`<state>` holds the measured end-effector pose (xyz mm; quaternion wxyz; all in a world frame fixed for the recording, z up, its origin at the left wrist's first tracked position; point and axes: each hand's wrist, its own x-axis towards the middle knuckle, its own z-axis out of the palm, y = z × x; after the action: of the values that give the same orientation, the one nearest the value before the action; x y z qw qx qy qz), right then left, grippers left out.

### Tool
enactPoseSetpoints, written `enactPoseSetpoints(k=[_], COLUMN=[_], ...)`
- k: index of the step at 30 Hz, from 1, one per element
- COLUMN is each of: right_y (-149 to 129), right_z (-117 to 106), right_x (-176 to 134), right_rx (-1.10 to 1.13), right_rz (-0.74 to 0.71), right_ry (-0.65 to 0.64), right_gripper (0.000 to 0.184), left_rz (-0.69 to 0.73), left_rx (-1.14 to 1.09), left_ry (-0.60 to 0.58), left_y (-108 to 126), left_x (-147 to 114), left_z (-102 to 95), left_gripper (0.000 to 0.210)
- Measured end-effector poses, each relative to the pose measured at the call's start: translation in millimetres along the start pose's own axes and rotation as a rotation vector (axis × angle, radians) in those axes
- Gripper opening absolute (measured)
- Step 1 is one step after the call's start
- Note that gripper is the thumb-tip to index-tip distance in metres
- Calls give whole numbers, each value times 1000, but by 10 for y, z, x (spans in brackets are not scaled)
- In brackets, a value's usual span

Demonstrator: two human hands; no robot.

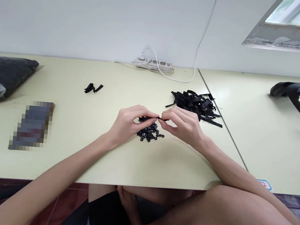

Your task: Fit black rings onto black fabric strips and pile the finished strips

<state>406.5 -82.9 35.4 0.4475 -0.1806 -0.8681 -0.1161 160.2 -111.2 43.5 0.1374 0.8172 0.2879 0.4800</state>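
Between my two hands stretches a short black fabric strip (161, 118), pinched at both sides. My left hand (133, 120) closes thumb and forefinger on one part of it, and my right hand (182, 124) pinches the other part close by. The fingertips almost meet. Just beneath them on the table lies a small heap of round black rings or snap-like discs (149, 132), each with a hole or pale centre; my left fingers hide part of it. Behind my right hand spreads a larger pile of black strips (195, 103).
A few black strips (92, 88) lie apart at the left. Further left are a dark bag (16, 74) and a blurred flat object (33, 126). A power strip (154, 62) with a white cable (177, 80) sits by the wall. A black curved frame (298, 94) stands at right.
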Motion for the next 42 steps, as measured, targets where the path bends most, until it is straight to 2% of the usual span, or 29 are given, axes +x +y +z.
enactPoseSetpoints(k=[4, 7, 11, 17, 23, 25, 27, 30, 32, 33, 37, 42], right_y=[-19, -21, -9, -16, -26, -26, -16, 23, 56, 71, 118, 130], right_z=[-55, -72, -64, -57, -12, -32, -83, -193, -255, -277, -303, -283], right_x=[11, -2, -32, -29, -36, -28, -6, 37, 57, 63, 61, 31], right_rx=[-24, -35, -7, 74, 203, 271, 378, 547, 575, 566, 533, 502], right_rz=[-144, -226, -214, -157, -49, 60, 254, 511, 571, 584, 608, 535], right_ry=[74, 128, 143, 101, 43, -28, -173, -555, -773, -833, -871, -863], right_gripper=[17, 15, 14, 14, 15, 9, 3, 6, 8, 8, 11, 15], left_rz=[268, 359, 382, 395, 364, 357, 351, 399, 452, 473, 525, 538], left_rx=[56, 49, 53, 148, 206, 243, 302, 415, 470, 486, 507, 481], left_ry=[55, 64, 61, 49, 49, 43, 29, 29, 28, 22, -10, -24], left_y=[35, 63, 86, 70, 12, -37, -103, -204, -247, -257, -251, -228], left_x=[12, 28, 58, 82, 66, 61, 63, 78, 92, 98, 106, 90], left_z=[13, 12, -9, -71, -36, -36, -57, -106, -131, -139, -151, -158], left_gripper=[12, 17, 16, 16, 9, 8, 9, 11, 13, 14, 17, 21])
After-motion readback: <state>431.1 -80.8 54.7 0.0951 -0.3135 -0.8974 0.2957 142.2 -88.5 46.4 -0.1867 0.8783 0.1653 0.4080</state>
